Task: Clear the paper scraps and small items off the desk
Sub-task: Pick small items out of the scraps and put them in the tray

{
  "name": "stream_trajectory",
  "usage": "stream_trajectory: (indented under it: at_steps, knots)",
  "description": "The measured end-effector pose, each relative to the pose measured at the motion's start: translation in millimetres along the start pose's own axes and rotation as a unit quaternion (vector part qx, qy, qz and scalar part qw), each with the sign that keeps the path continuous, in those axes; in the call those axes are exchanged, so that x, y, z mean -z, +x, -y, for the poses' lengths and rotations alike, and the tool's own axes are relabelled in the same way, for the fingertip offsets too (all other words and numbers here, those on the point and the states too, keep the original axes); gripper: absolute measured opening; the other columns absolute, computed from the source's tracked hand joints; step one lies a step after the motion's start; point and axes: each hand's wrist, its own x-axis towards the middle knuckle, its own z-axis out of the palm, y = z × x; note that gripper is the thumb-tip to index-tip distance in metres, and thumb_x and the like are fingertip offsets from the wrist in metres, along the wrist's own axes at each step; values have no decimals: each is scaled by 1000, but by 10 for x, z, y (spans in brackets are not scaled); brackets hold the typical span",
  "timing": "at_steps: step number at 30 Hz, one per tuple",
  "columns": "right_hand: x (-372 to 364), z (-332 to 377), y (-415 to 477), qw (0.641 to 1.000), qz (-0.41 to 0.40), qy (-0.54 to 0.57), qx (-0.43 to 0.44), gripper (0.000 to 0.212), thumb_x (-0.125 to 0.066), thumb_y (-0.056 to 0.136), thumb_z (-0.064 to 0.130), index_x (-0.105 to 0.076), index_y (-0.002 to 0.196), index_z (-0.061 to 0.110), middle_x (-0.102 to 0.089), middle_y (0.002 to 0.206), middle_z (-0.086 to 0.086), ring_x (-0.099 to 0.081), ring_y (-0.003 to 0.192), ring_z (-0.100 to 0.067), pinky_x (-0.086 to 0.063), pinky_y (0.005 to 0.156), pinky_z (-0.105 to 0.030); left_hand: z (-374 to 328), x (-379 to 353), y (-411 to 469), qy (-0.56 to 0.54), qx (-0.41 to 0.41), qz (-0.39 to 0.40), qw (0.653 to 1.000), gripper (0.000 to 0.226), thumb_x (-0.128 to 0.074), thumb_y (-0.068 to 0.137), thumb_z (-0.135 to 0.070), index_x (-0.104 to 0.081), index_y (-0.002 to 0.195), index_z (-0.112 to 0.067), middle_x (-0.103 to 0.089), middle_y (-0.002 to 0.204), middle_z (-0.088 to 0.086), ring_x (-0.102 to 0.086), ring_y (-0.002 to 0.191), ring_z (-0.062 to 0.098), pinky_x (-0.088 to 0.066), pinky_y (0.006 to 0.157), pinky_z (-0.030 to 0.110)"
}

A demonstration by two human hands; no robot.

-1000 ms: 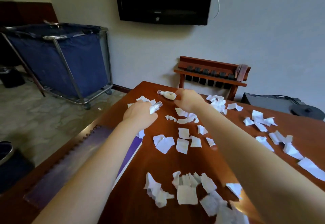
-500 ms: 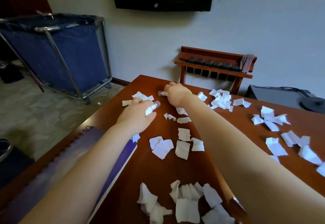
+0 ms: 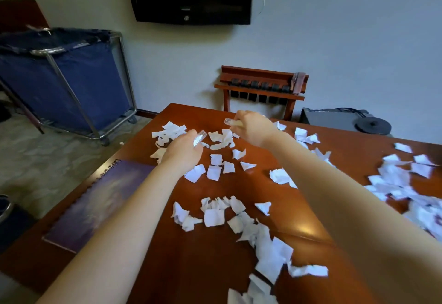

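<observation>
One blue laundry cart (image 3: 71,84) on the floor, left of the desk (image 3: 203,268); on the desk's left edge, a purple spiral notebook (image 3: 100,198); over the desk's far left part, left hand (image 3: 183,152), fingers curled round a small bottle (image 3: 199,137) with clear cap; near the desk's far edge, right hand (image 3: 253,127), closed round a second small bottle (image 3: 231,122), cap pointing left; white paper scraps (image 3: 214,217) scattered all over the desk, thickest at its right side.
</observation>
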Motion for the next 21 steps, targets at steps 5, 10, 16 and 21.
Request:
stream_trajectory:
  at_steps: [5, 10, 16, 21]
  knots:
    - [254, -149, -744, 995, -40, 67, -62, 34, -46, 95, 41, -55, 97, 8, -57, 88, -6, -57, 80, -23, -40, 62, -29, -366, 37, -367, -1, -12, -4, 1000, 33, -44, 96, -17, -43, 129, -16, -53, 124, 12, -57, 103, 27, -48, 73, 29]
    - [361, -253, -1535, 983, -79, 110, -122, 43, -45, 93, 52, -58, 101, 11, -62, 90, -1, -59, 78, -19, -47, 66, -31, -723, 20, -864, 64, -64, -18, 996, 45, -44, 95, -11, -37, 139, -17, -35, 145, 8, -55, 112, 27, -51, 77, 30]
    - [597, -405, -2505, 977, -126, 105, -137, 38, -50, 93, 42, -58, 100, 6, -65, 91, -8, -59, 76, -23, -49, 68, -38, -1286, -152, -1387, 63, -107, 27, 992, 30, -40, 96, -36, -53, 116, -18, -40, 130, 9, -52, 80, 20, -35, 52, 24]
    - [853, -821, -3160, 963, -143, 102, -203, 36, -50, 93, 45, -57, 88, 10, -61, 76, -2, -54, 67, -20, -44, 62, -34, -1956, -419, -1662, -35, -134, 72, 988, 43, -34, 95, -48, -57, 113, -16, -35, 135, 7, -51, 89, 20, -41, 66, 29]
